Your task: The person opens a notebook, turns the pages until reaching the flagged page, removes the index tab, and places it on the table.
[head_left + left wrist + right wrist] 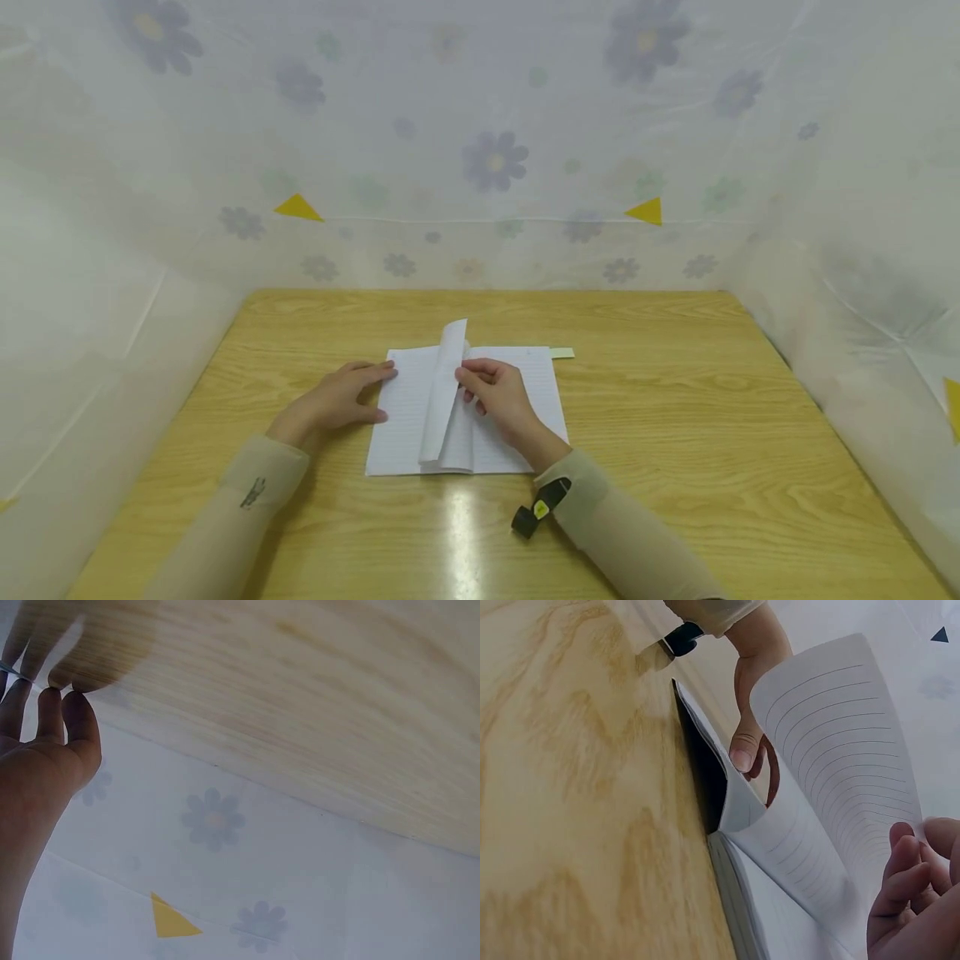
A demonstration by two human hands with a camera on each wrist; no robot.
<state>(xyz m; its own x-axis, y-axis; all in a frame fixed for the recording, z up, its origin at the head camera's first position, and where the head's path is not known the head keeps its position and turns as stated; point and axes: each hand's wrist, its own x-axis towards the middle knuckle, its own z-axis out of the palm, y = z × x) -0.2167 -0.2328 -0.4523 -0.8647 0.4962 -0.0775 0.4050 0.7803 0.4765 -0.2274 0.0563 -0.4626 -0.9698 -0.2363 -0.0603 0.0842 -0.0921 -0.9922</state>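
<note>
Sleeves (637,529) were outstretched; a raised page (444,400) was pinched by the right hand (498,396), the notebook (543,383) touched by a loose left hand (333,400); tearing was risked by hasty pulling.

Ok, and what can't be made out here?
Small mark atop the right page: head view, too small to read.
Part of the left page: head view, covered by the lifted page.
Part of the left hand: left wrist view, cut off by the left edge.
Part of the right hand: right wrist view, beyond the right edge.
</note>
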